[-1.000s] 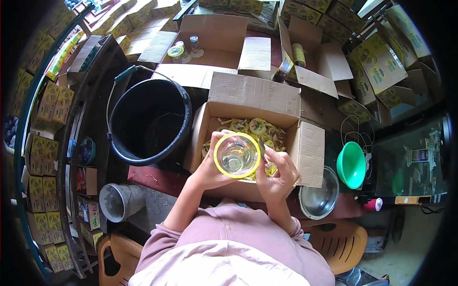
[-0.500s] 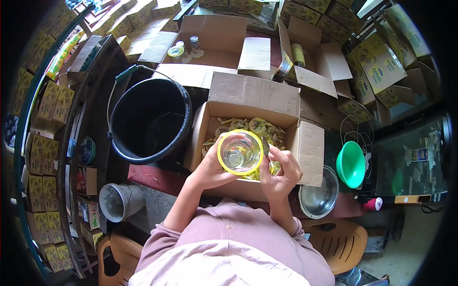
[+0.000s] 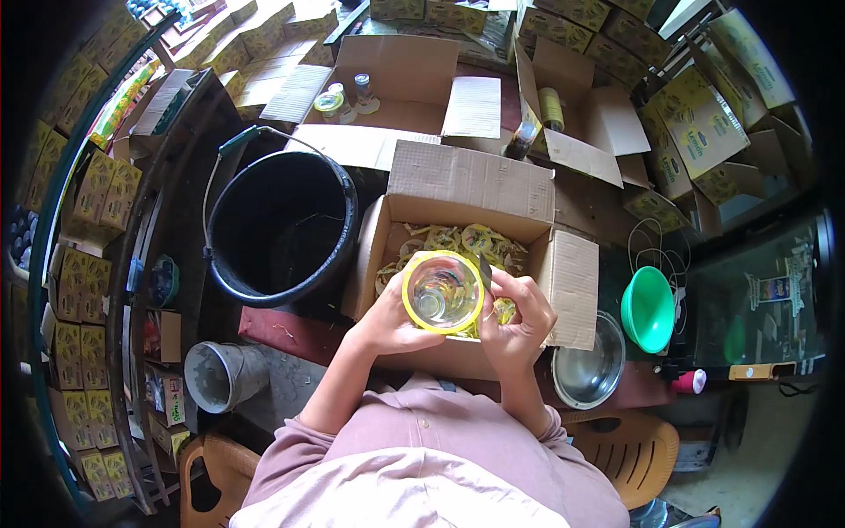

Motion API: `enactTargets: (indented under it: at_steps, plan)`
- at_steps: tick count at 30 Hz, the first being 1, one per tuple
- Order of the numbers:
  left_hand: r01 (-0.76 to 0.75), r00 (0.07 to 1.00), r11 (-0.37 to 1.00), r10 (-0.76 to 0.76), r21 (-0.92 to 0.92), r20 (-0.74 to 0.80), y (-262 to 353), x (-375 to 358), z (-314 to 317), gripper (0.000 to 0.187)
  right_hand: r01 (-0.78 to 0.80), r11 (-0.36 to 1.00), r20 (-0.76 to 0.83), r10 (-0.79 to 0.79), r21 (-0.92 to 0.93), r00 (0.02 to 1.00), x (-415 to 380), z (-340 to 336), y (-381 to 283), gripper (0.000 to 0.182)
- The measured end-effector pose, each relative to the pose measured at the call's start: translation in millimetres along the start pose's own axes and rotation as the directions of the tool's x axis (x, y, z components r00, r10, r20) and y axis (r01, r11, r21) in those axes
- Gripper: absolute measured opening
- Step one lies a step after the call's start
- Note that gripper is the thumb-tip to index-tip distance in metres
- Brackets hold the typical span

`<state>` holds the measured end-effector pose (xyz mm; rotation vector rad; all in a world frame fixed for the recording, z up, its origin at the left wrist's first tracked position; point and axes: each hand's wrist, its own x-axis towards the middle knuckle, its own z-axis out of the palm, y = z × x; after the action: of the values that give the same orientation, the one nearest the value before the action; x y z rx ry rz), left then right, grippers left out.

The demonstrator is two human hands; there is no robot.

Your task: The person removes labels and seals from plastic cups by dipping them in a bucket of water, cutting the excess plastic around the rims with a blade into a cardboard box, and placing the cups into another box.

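My left hand is wrapped round a clear container with a yellow rim, its round mouth facing up at me. At the container's right edge, my right hand pinches a small dark blade, which stands against or very close to the yellow rim. Both hands are over an open cardboard box. Inside it lie many yellow and clear plastic scraps, some of them round. The underside of the container is hidden.
To the left stands a large black bucket with a raised handle, and a grey bucket lower down. On the right are a steel bowl and a green bowl. Two open cartons are behind.
The blade now points more upright beside the rim, and the container has tilted slightly in my left hand. The whole view has shifted a little.
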<state>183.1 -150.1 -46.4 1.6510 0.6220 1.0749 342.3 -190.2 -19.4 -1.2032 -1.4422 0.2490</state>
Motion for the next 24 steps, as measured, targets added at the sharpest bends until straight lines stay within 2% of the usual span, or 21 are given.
enactTargets:
  at_steps: [1,2,5,6,14,17,20,24]
  plan:
    - [-0.002,1.0,1.0,0.002,0.001,-0.03,0,0,0,0.066,0.0,1.0,0.018,0.001,-0.004,1.0,1,1,-1,0.032]
    - [-0.059,0.996,0.995,0.064,0.08,-0.062,-1,1,0,0.069,0.022,1.0,0.016,-0.022,0.002,1.0,3,3,-1,0.033]
    - [0.022,0.992,0.999,-0.017,0.037,-0.123,-1,1,1,0.074,-0.007,1.0,0.005,0.007,0.004,1.0,5,8,-1,0.031]
    - [-0.005,0.994,0.995,0.016,0.103,-0.107,-3,1,-1,0.077,-0.016,1.0,0.005,0.016,-0.001,1.0,3,9,-1,0.03]
    - [0.032,0.988,0.997,-0.02,0.075,-0.153,-10,6,-2,0.074,-0.026,0.999,-0.003,0.026,-0.039,1.0,-1,14,4,0.028]
    - [0.026,0.985,0.998,-0.016,0.057,-0.171,-13,6,2,0.074,0.005,0.999,-0.039,-0.007,-0.053,0.999,-1,17,7,0.029]
    - [0.03,0.981,0.999,-0.024,0.027,-0.191,-16,7,7,0.074,-0.029,0.999,-0.098,0.027,-0.019,0.995,-6,19,11,0.031]
    - [0.021,0.981,0.999,-0.028,-0.037,-0.194,-25,6,9,0.078,-0.01,0.999,-0.072,0.007,-0.043,0.997,-6,17,11,0.032]
